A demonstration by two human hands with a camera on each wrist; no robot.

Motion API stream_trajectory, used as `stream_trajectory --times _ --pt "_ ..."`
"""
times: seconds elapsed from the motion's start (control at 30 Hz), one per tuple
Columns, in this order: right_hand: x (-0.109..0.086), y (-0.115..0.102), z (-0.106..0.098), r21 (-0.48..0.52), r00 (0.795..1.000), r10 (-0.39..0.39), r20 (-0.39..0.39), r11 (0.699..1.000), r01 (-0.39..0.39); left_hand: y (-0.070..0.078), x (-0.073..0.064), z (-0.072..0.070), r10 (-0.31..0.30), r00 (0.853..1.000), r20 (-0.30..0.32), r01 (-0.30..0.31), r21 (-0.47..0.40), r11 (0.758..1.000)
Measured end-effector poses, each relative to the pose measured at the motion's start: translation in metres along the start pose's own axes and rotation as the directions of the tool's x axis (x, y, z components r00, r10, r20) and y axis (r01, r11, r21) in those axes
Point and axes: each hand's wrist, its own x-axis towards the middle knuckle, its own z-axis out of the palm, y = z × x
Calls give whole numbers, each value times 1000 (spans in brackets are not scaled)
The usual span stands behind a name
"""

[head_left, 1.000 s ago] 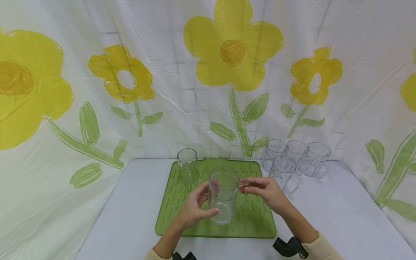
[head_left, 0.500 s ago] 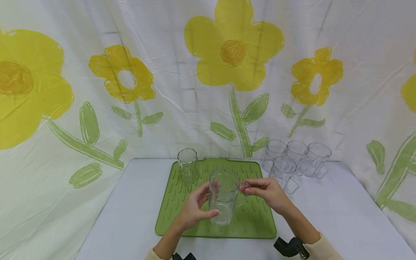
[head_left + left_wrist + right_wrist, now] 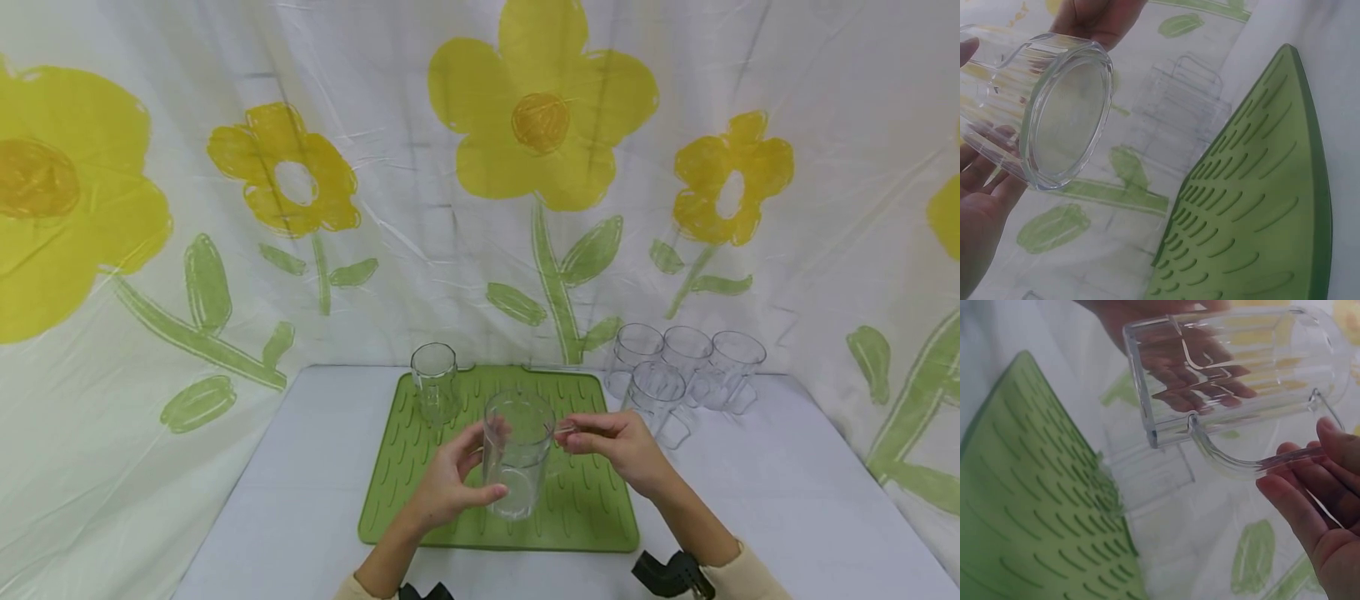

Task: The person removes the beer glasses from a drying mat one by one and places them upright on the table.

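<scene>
A clear glass mug (image 3: 517,454) is held upright above the green ribbed mat (image 3: 570,533), its base raised off the surface in both wrist views. My left hand (image 3: 450,483) grips the mug's body from the left, with the thumb across the near side and the fingers behind. At the right, my right hand (image 3: 618,446) pinches the mug's handle (image 3: 1229,465) between thumb and fingers. The mug's round base (image 3: 1069,122) faces the left wrist camera. Another clear mug (image 3: 435,383) stands upright on the mat's far left corner.
Several clear mugs (image 3: 656,387) stand close together on the white table (image 3: 750,500), right of the mat's far corner. A white curtain (image 3: 405,275) printed with yellow flowers hangs behind the table. A black wrist mount (image 3: 671,573) sits at my right sleeve.
Almost nothing moves: both hands keep their hold on the mug over the mat. The head view drifts very slightly.
</scene>
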Motion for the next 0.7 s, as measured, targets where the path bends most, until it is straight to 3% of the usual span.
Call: stream_trajectory --times 0.37,0.7 --pt "-2 -1 1 -22 1000 -25 -19 999 24 -3 1 0 18 1000 20 -19 39 999" --pt "-2 -1 2 26 998 -60 -7 998 60 -4 1 0 14 1000 23 -15 64 998"
